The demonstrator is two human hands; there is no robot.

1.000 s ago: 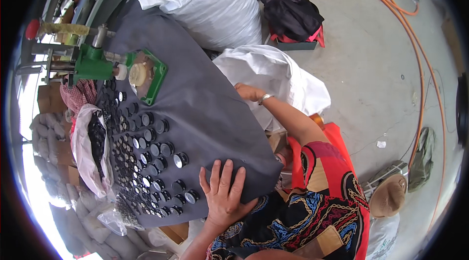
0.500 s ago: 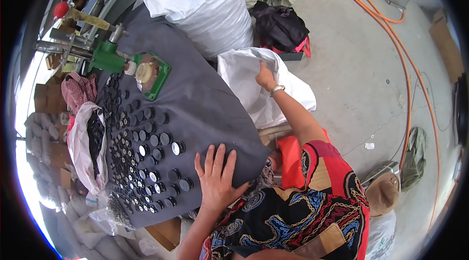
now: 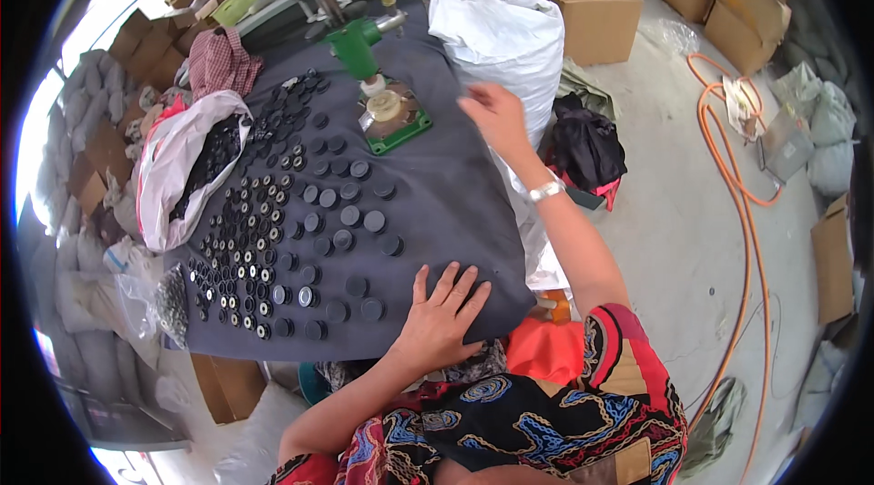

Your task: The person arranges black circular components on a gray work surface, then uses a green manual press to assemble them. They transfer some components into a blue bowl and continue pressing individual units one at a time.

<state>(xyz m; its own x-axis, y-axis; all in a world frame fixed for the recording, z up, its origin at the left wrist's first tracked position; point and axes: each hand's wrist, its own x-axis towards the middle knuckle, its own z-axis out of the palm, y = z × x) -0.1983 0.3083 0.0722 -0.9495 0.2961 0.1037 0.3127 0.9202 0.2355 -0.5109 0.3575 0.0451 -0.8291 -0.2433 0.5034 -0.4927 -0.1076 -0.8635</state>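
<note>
My left hand lies flat on the grey cloth near the table's front edge, fingers spread, holding nothing. Raised above the right edge of the cloth, my right hand wears a silver bracelet; its fingers point left and look slightly blurred, with nothing visible in them. Left of it stands a green hand press with a round pale die over a green base. Round black caps and smaller black rings with pale centres are spread across the cloth's left half.
A pink-white bag of black parts lies at the left. Beyond my right arm are a full white sack, a cardboard box and dark clothing. An orange hose crosses the floor. An open white sack is partly hidden behind my right forearm.
My right hand has come up out of the open white sack and moved toward the press. The left hand stays flat on the cloth. The view has turned.
</note>
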